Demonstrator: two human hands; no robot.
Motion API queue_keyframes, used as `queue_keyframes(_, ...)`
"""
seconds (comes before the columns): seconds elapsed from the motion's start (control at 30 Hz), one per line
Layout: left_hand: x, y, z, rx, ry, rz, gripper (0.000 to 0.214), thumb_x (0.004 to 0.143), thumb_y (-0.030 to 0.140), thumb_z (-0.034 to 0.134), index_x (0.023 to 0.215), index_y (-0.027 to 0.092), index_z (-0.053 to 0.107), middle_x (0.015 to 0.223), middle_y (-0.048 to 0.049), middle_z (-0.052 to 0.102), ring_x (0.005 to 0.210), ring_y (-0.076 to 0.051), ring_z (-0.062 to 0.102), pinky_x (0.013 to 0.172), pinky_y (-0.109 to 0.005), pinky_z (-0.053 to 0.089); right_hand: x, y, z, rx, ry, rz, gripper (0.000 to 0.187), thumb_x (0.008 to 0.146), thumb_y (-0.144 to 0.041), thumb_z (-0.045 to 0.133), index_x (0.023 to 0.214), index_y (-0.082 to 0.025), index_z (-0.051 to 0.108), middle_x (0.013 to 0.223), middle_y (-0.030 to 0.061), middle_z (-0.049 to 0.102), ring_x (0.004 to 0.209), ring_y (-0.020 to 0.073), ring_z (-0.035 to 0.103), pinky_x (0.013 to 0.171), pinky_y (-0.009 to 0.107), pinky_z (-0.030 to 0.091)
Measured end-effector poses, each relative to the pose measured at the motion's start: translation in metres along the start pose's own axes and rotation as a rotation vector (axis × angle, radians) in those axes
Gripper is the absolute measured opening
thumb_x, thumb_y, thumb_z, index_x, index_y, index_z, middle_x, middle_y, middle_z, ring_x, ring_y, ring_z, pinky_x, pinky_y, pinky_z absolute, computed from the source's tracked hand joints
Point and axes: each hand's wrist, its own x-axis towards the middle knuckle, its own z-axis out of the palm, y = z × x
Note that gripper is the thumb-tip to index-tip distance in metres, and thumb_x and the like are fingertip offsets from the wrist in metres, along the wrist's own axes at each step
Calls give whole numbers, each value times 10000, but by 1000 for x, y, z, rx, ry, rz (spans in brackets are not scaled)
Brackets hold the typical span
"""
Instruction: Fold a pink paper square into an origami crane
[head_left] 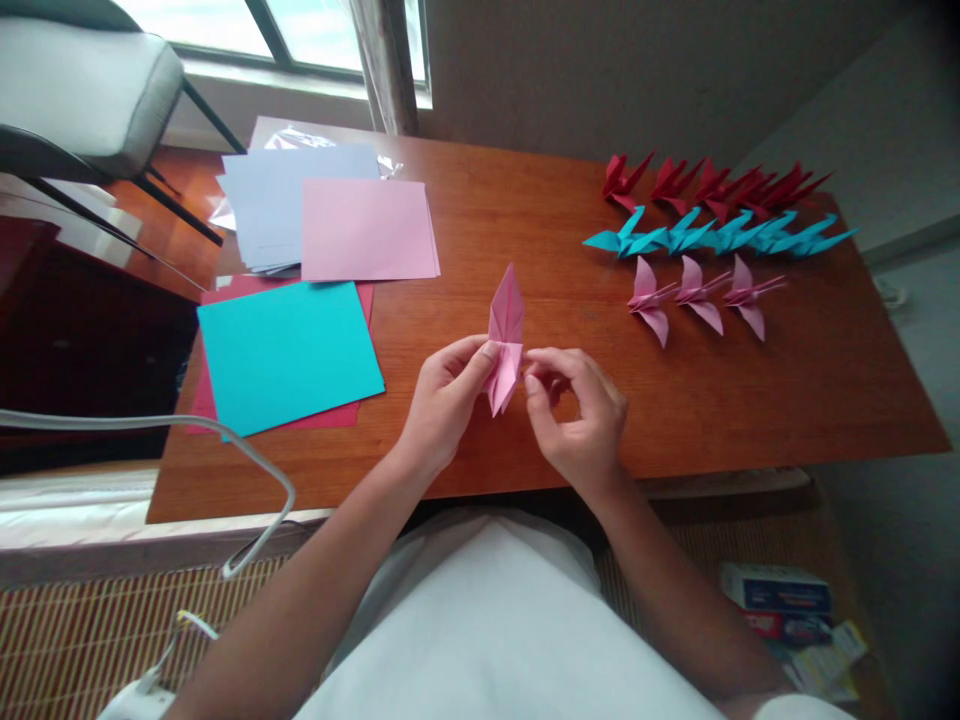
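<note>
My left hand (453,388) pinches a partly folded pink origami crane (507,315) at its middle, thumb in front. The folded paper stands upright above the table, with one broad point up and narrower points below. Just right of it is my right hand (579,410), its fingers curled and its thumb close to the fingertips. Those fingertips are at the paper's right edge; whether they grip anything there is too small to tell.
At the right stand rows of finished cranes: red cranes (712,187), blue cranes (720,236) and pink cranes (701,295). Pink sheets (367,230), pale sheets (262,200) and blue sheets (292,355) lie left on the wooden table (480,220). A white cable (255,455) crosses the left front corner.
</note>
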Motion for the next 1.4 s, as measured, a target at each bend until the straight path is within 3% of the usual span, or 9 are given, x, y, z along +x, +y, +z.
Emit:
queue_keyframes(0.13, 1, -4, -2, 10, -27, 3, 281, 869, 446, 758, 849, 166, 753, 754, 3, 685, 662, -103, 564, 607, -195, 430, 6, -1, -2, -163, -20, -177, 257, 897, -101, 653, 1101, -236, 731, 992, 74, 676, 870, 194, 614, 693, 330, 527)
queue_keyframes(0.3, 0, -4, -3, 33, -49, 4, 504, 933, 633, 588, 870, 159, 748, 751, -30, 692, 679, -145, 622, 652, -244, 498, 23, 0, -8, -29, -37, -8, 105, 947, -183, 646, 962, -221, 743, 844, 21, 703, 747, 143, 626, 663, 287, 523)
queue_keyframes(0.47, -2, 1, 0, 139, -119, -7, 278, 839, 415, 795, 848, 141, 749, 743, -22, 713, 688, -127, 638, 664, -216, 510, 30, 0, -11, 112, -46, 195, 52, 906, -230, 689, 902, -210, 737, 836, 1, 727, 716, 133, 633, 611, 257, 500)
queue_keyframes(0.67, -3, 4, 0, 157, -129, -33, 196, 817, 328, 807, 853, 142, 757, 750, -14, 725, 698, -121, 644, 669, -206, 504, 30, 4, -13, 211, -73, 272, 64, 886, -213, 693, 905, -206, 754, 851, -2, 745, 718, 132, 659, 609, 249, 500)
queue_keyframes(1.2, -3, 3, -3, 277, -78, -15, 132, 835, 266, 724, 769, 151, 724, 672, 5, 702, 619, -110, 588, 607, -220, 435, 29, 1, -13, 170, -94, 260, 66, 900, -265, 697, 891, -216, 740, 818, -6, 728, 693, 130, 626, 601, 257, 484)
queue_keyframes(1.4, -3, 3, -2, 250, -71, -29, 119, 811, 240, 708, 727, 156, 714, 643, 7, 692, 603, -113, 577, 587, -223, 428, 30, -4, -13, 172, 29, 180, 60, 917, -271, 698, 957, -238, 729, 934, 7, 734, 770, 139, 653, 619, 260, 516)
